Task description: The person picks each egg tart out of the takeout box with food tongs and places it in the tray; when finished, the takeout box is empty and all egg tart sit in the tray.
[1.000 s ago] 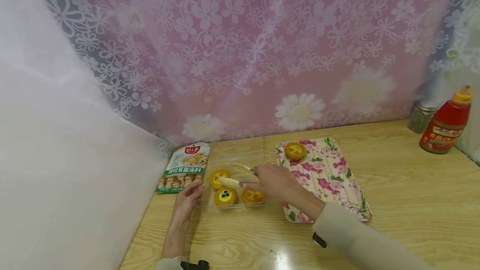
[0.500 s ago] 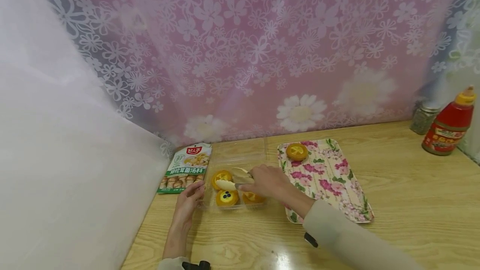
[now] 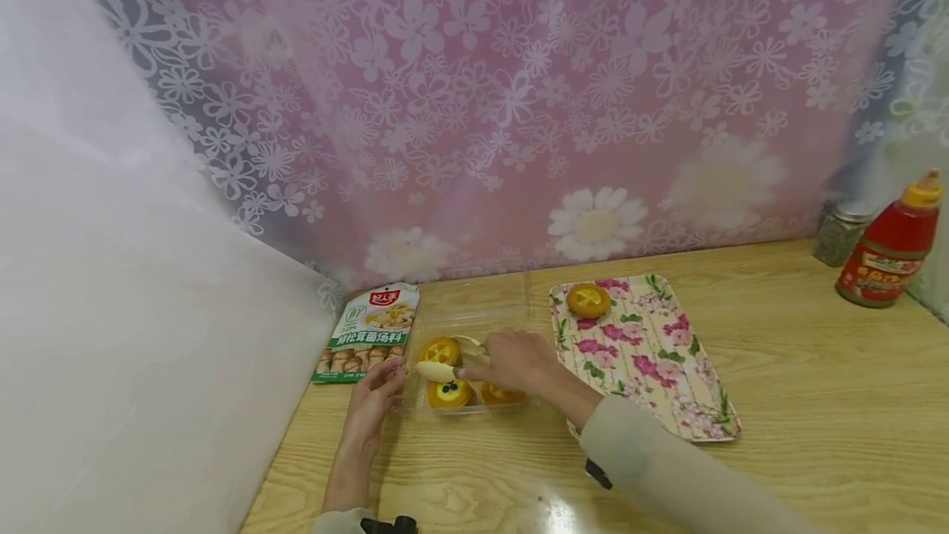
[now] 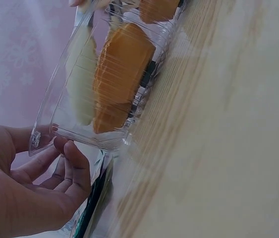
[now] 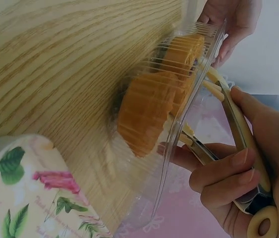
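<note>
My right hand [image 3: 515, 363] holds a pair of tongs [image 5: 238, 126] with cream tips. In the head view the tongs' tips sit on either side of a tart with yellow topping [image 3: 439, 350], at the back left of a clear plastic container [image 3: 474, 409]. In front of it lies a tart with blueberries [image 3: 449, 393], partly covered by one tip. Another tart [image 3: 502, 393] is at the front right, below my right hand. My left hand [image 4: 45, 183] pinches the container's left rim between thumb and fingers.
A floral tray [image 3: 652, 353] stands right of the container, with one tart [image 3: 588, 301] at its back left. A green and white food packet [image 3: 368, 334] lies to the left. Far right are a red sauce bottle [image 3: 890, 245] and a glass jar [image 3: 841, 236].
My right hand and the tongs have moved slightly left, bringing the tips around the back-left tart. My left hand keeps its hold on the container.
</note>
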`<act>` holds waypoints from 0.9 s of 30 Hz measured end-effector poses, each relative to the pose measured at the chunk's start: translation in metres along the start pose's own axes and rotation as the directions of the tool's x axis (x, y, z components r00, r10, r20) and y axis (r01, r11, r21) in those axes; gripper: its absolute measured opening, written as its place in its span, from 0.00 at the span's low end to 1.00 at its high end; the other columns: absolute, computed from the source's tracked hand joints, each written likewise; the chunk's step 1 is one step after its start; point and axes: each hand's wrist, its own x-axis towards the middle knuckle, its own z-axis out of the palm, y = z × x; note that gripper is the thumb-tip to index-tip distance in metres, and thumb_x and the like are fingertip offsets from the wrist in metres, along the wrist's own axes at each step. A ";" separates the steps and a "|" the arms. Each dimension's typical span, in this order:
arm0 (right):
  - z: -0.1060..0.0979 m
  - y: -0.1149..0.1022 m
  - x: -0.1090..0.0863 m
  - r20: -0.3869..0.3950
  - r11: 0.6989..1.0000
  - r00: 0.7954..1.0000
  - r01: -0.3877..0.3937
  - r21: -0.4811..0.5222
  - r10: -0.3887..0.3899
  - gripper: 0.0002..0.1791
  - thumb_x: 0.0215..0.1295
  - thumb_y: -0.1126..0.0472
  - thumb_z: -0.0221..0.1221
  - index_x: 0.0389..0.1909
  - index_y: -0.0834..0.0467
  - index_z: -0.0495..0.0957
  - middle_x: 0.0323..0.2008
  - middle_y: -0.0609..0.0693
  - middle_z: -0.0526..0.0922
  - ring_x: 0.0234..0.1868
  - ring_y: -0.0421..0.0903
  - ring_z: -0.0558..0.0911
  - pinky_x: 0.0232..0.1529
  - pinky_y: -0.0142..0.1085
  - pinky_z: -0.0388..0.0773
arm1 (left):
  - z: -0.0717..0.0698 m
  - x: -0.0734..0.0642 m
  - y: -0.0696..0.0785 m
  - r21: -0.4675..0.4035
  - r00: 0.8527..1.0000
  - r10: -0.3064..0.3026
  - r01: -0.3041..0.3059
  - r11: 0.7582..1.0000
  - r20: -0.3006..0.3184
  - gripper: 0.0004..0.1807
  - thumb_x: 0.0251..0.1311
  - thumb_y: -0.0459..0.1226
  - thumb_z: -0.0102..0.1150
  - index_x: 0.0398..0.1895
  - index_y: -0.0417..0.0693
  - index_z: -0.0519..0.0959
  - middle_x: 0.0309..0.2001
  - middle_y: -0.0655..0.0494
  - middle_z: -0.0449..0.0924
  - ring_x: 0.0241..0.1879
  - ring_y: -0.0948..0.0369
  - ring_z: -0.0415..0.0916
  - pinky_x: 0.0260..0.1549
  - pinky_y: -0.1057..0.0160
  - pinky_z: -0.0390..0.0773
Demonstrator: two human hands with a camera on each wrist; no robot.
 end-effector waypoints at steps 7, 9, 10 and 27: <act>0.005 -0.006 0.001 -0.013 0.996 1.000 0.002 -0.085 -0.003 0.37 0.68 0.34 0.64 0.09 0.50 0.60 0.08 0.41 0.51 0.13 0.38 0.50 0.15 0.32 0.48 | 0.001 0.001 -0.001 -0.013 1.000 0.002 -0.002 1.000 -0.006 0.23 0.76 0.37 0.60 0.68 0.36 0.75 0.53 0.45 0.78 0.41 0.57 0.73 0.33 0.65 0.76; 0.006 -0.006 0.001 -0.020 0.995 1.000 0.006 -0.104 -0.008 0.37 0.68 0.34 0.64 0.09 0.50 0.60 0.09 0.41 0.51 0.13 0.38 0.50 0.15 0.32 0.48 | 0.001 0.001 -0.001 -0.013 1.000 0.002 -0.002 1.000 -0.006 0.23 0.76 0.37 0.60 0.68 0.36 0.75 0.52 0.45 0.78 0.41 0.57 0.73 0.33 0.65 0.77; 0.007 -0.006 0.001 -0.023 0.994 1.000 0.010 -0.108 -0.013 0.37 0.69 0.34 0.64 0.09 0.50 0.60 0.09 0.41 0.51 0.13 0.38 0.50 0.15 0.32 0.48 | 0.001 0.001 -0.001 -0.013 1.000 0.000 0.000 1.000 -0.007 0.23 0.76 0.37 0.60 0.68 0.36 0.75 0.52 0.46 0.79 0.41 0.57 0.74 0.33 0.64 0.77; -0.002 0.004 -0.005 -0.012 0.998 0.999 0.041 -0.044 -0.041 0.23 0.73 0.38 0.61 0.34 0.54 0.84 0.13 0.44 0.66 0.14 0.39 0.59 0.16 0.33 0.55 | 0.000 -0.001 0.000 -0.023 1.000 -0.015 0.015 1.000 -0.003 0.23 0.75 0.37 0.60 0.69 0.38 0.75 0.50 0.53 0.79 0.39 0.60 0.73 0.32 0.63 0.75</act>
